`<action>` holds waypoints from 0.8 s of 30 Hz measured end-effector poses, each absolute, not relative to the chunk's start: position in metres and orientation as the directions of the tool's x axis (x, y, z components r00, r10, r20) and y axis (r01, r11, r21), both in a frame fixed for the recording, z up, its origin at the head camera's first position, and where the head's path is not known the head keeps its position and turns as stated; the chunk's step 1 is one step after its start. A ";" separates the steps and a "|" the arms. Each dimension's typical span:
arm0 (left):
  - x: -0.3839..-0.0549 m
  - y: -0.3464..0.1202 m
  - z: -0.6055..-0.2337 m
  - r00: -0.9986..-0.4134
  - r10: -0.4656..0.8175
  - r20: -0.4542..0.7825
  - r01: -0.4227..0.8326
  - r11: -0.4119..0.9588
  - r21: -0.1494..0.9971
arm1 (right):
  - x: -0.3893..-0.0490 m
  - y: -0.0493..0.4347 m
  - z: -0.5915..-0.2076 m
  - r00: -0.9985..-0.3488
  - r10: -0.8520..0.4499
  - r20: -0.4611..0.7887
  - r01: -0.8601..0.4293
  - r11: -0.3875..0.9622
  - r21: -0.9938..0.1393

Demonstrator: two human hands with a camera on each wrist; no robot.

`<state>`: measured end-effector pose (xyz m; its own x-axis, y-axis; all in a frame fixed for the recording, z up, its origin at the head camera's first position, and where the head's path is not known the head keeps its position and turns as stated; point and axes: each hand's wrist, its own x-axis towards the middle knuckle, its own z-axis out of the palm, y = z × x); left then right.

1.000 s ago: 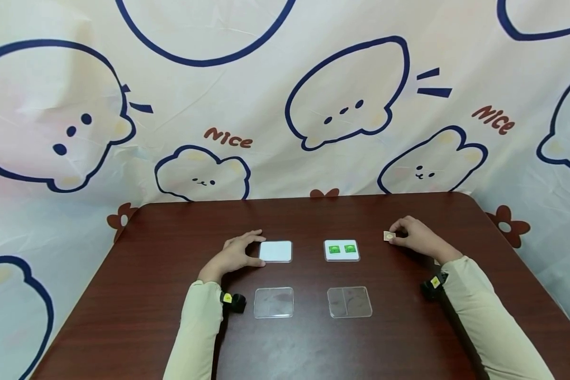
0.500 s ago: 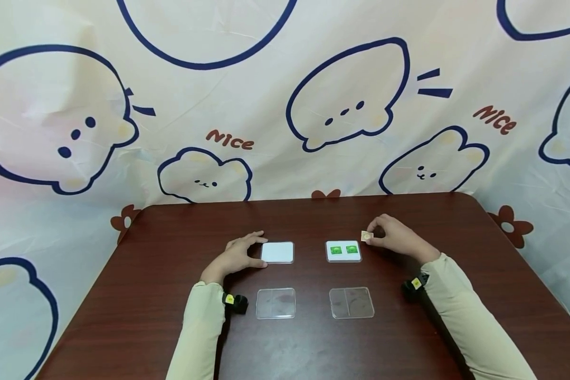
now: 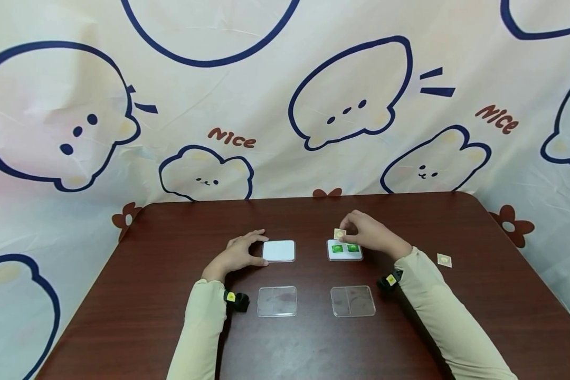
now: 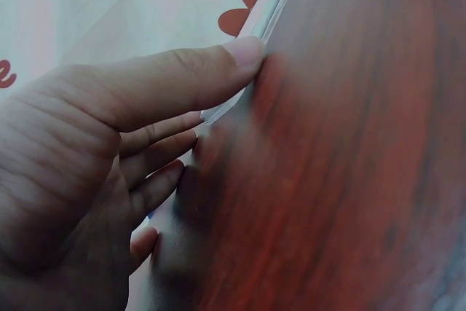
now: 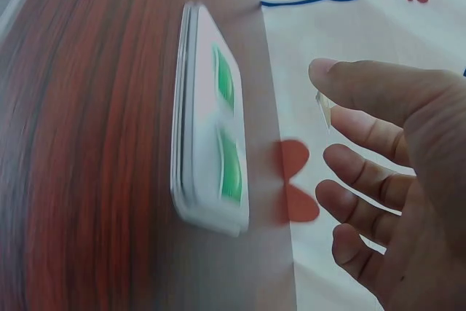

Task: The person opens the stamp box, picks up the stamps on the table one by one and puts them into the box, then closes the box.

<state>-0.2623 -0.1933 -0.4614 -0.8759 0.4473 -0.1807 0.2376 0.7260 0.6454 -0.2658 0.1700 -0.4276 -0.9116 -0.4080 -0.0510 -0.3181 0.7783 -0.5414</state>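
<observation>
As we look down from the head view, we see the right hand (image 3: 374,233) with its grip pinching a small beige square (image 3: 339,233) between thumb and forefinger. In that view the square overlaps the far edge of the green-marked white block (image 3: 344,257), whose upper face bears two green rectangles (image 3: 337,248) side by side. From the right wrist we find the square mostly hidden by the fingers, held apart from that block, while the other fingers are bent and touch nothing.

To the left, we see the left hand (image 3: 236,256) holding the plain white block (image 3: 278,251) by its left end, its grip set with the thumb at the near corner and a finger at the far one. The two blocks lie flat, well apart, in one row across the brown surface (image 3: 313,348).

Nearer to us, we find a left clear tray (image 3: 277,302) and a right clear tray (image 3: 353,302), the latter crossed by a line. A second beige square (image 3: 444,260) lies on the surface, just beyond the right sleeve (image 3: 451,306).
</observation>
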 end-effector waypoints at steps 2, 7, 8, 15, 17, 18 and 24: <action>-0.263 -0.193 -0.461 -0.877 0.446 -0.180 0.237 0.727 0.644 | -0.265 0.162 -0.425 -0.904 -0.425 -0.051 -0.331 0.769 -0.546; -0.262 -0.193 -0.461 -0.878 0.443 -0.183 0.239 0.734 0.635 | -0.264 0.144 -0.420 -0.893 -0.447 -0.054 -0.346 0.756 -0.556; -0.262 -0.193 -0.461 -0.877 0.444 -0.183 0.239 0.734 0.635 | -0.264 0.141 -0.419 -0.892 -0.449 -0.051 -0.349 0.755 -0.556; -0.262 -0.194 -0.460 -0.878 0.442 -0.182 0.241 0.739 0.629 | -0.265 0.121 -0.414 -0.877 -0.479 -0.041 -0.382 0.746 -0.545; -0.262 -0.194 -0.460 -0.878 0.443 -0.183 0.242 0.739 0.628 | -0.265 0.115 -0.413 -0.875 -0.482 -0.049 -0.379 0.745 -0.549; -0.262 -0.194 -0.460 -0.877 0.444 -0.184 0.242 0.738 0.629 | -0.265 0.113 -0.413 -0.874 -0.483 -0.055 -0.377 0.744 -0.552; -0.261 -0.193 -0.459 -0.875 0.444 -0.190 0.231 0.730 0.644 | -0.265 0.100 -0.416 -0.860 -0.507 -0.058 -0.393 0.730 -0.560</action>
